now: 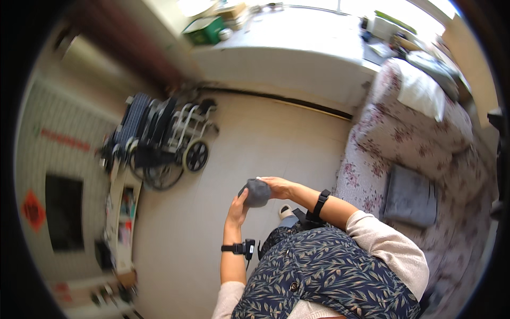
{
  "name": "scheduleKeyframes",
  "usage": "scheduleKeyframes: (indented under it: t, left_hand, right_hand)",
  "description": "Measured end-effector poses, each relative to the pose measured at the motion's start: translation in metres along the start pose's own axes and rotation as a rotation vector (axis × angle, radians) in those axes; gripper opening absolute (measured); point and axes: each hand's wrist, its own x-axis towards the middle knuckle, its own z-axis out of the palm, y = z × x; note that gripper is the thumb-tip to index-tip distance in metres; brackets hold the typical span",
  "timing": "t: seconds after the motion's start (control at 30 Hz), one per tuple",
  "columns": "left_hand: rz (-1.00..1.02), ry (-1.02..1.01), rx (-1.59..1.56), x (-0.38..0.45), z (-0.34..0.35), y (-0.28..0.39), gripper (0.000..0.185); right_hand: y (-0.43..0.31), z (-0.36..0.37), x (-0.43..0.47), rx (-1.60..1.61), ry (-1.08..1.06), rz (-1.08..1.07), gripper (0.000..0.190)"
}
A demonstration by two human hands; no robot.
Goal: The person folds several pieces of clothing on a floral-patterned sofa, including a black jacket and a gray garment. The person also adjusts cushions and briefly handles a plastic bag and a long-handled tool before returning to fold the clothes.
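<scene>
Between my two hands is a rounded grey bundle (258, 193) that looks like soft, rolled-up cloth. My left hand (238, 208) grips it from the left, with the thumb on its near face. On its upper right side, my right hand (279, 187) holds it near the top edge; some of the fingers are hidden behind it. The bundle is held up in front of my body, above the pale tiled floor (191, 231). One of my shoes (285, 211) shows just below it.
A wheelchair (195, 123), seemingly folded, stands ahead on the left. Along the right runs a floral-covered sofa (398, 135) bearing a grey cushion (412, 196). Ahead is a broad windowsill (295, 34) with a green box (204, 31). A low cabinet (119, 223) lines the left wall.
</scene>
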Motion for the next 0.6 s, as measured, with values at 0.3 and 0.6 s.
scheduleKeyframes:
  t: [0.3,0.6]
  left_hand:
    - [-0.014,-0.253,0.179,0.192,0.055,0.017,0.041]
    - [0.569,-0.348,1.095,0.352,0.182,0.043,0.054]
  right_hand:
    - [-0.084,-0.066,-0.050,-0.062,0.466,-0.402,0.065]
    - [-0.191,-0.197,-0.098,0.176,0.707,-0.513,0.051]
